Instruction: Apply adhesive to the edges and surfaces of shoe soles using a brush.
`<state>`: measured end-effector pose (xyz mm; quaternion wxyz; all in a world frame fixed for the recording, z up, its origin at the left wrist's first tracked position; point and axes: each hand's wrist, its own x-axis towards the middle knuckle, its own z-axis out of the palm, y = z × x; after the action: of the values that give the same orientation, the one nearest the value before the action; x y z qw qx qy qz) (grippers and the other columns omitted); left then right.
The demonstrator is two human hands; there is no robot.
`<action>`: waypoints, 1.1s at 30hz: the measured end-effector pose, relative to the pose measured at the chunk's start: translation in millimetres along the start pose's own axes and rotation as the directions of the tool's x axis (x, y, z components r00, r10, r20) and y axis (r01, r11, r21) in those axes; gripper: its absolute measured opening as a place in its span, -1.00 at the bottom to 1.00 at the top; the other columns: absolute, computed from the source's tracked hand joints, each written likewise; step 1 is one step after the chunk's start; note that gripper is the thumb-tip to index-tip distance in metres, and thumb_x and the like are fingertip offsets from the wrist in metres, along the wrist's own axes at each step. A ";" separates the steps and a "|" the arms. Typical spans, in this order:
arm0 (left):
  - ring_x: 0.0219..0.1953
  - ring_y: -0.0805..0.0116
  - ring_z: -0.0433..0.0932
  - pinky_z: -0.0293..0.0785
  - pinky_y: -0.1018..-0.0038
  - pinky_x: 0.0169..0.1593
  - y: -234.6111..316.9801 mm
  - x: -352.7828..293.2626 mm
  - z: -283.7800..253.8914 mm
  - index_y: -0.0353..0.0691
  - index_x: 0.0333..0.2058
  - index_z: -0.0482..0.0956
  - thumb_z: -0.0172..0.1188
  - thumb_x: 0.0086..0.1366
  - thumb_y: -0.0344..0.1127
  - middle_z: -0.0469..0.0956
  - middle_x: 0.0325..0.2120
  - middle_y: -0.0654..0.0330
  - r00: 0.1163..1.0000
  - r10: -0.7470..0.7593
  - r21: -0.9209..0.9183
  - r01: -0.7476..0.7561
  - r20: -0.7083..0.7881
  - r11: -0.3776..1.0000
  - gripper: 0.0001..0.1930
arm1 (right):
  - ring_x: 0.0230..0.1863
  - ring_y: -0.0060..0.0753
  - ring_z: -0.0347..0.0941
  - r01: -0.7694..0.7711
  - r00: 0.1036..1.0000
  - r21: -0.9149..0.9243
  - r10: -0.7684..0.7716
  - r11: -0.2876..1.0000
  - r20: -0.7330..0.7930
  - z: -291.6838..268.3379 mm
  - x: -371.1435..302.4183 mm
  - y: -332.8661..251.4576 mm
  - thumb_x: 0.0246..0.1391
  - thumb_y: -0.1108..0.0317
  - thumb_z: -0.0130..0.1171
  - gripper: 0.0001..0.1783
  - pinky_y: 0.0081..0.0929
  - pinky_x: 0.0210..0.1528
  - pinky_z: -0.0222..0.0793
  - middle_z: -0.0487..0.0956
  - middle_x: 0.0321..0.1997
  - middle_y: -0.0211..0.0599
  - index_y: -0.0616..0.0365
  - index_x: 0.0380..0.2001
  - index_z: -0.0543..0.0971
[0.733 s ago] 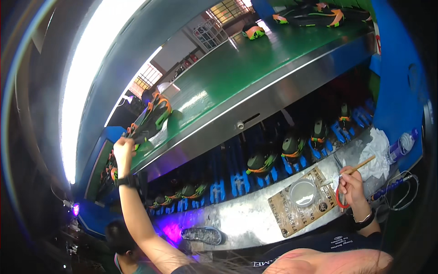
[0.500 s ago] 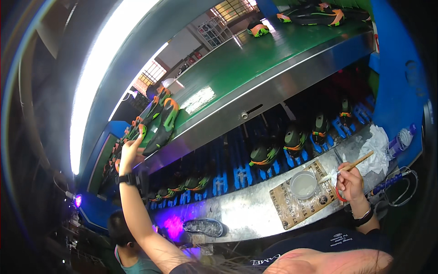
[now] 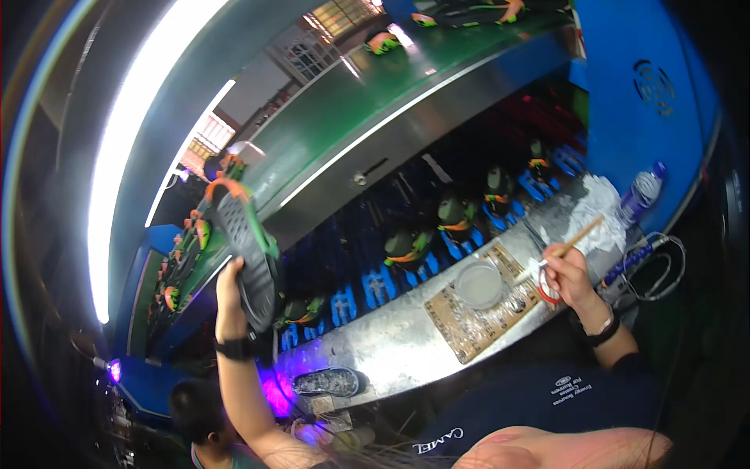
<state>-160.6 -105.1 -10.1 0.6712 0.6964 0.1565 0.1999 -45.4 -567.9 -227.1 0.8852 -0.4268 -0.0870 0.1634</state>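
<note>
My left hand [image 3: 229, 291] is raised at the left and grips a dark shoe sole [image 3: 244, 244] with green and orange trim, held upright below the green conveyor belt [image 3: 367, 102]. At the right, over the metal bench [image 3: 391, 344], my right hand [image 3: 569, 273] holds a wooden-handled brush [image 3: 564, 244], its tip near a round clear dish [image 3: 479, 284]. The dish stands on a brown stained board [image 3: 484, 320]. A red ring hangs at that hand.
Shoes on blue holders [image 3: 437, 227] run along a lower line behind the bench. A plastic bottle [image 3: 641, 191], white cloth [image 3: 594, 207] and cables [image 3: 656, 266] lie at the right. A sole [image 3: 326, 383] rests near a purple lamp. Another person's head [image 3: 195, 414] is at lower left.
My left hand has come down from the belt with the dark sole in it, closer to me. The right hand with the brush has stayed by the dish.
</note>
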 end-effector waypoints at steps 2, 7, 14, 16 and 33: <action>-0.31 0.24 0.45 0.39 0.40 -0.19 -35.7 -43.0 23.4 -0.44 -0.21 0.30 -0.04 -0.06 -0.32 0.43 -0.32 0.02 0.993 -0.078 -0.232 0.097 0.087 0.968 -0.59 | -0.80 -0.69 0.13 0.003 0.999 -0.081 0.000 0.997 0.037 4.3 9.5 -3.2 -0.08 0.39 0.00 -0.88 -0.78 -0.77 0.05 0.29 -0.71 -0.43 0.20 -0.50 0.33; -0.17 0.12 0.36 0.28 0.30 -0.06 -137.1 -133.8 75.0 -0.37 -0.09 0.19 -0.03 -0.22 -0.27 0.34 -0.21 -0.04 0.991 -0.096 -0.617 0.135 0.097 0.775 -0.39 | -0.79 -0.74 0.16 0.077 0.981 -0.310 -0.015 0.948 0.196 19.5 33.6 9.8 -0.08 0.40 0.03 -0.88 -0.80 -0.78 0.05 0.30 -0.71 -0.48 0.20 -0.51 0.34; -0.04 0.00 0.23 0.12 0.20 0.05 -192.1 -149.9 93.1 -0.25 0.08 -0.05 -0.08 -0.29 -0.41 0.08 0.01 -0.20 0.990 0.136 -0.650 -0.121 -0.027 0.750 -0.20 | -0.63 -0.77 0.25 0.220 0.962 -0.666 -0.044 0.713 0.270 25.5 50.1 49.4 -0.09 0.40 0.05 -0.87 -0.80 -0.61 0.16 0.36 -0.64 -0.47 0.22 -0.46 0.37; -0.01 -0.02 0.20 0.09 0.18 0.06 -200.2 -158.2 89.5 -0.24 0.09 -0.05 -0.07 -0.25 -0.39 0.09 0.01 -0.20 0.996 0.090 -0.672 -0.070 -0.005 0.737 -0.22 | -0.57 -0.76 0.26 0.237 0.960 -0.709 -0.047 0.664 0.277 24.0 51.7 53.4 -0.10 0.38 0.07 -0.85 -0.76 -0.54 0.18 0.37 -0.62 -0.48 0.23 -0.47 0.38; -0.10 0.00 0.31 0.30 0.17 -0.10 -209.6 -158.8 100.7 -0.36 -0.01 0.14 -0.24 0.15 0.04 0.27 -0.13 -0.16 0.982 -0.143 -0.854 0.180 0.125 0.487 -0.41 | -0.62 -0.68 0.29 0.219 0.966 -0.806 -0.009 0.550 0.257 33.7 49.7 53.5 -0.15 0.33 0.10 -0.81 -0.66 -0.57 0.20 0.41 -0.66 -0.40 0.27 -0.53 0.43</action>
<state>-239.2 -259.7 -232.0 0.9469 0.2556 0.0882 0.1743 -20.5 -494.2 -247.4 0.5732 -0.7646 -0.2798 0.0918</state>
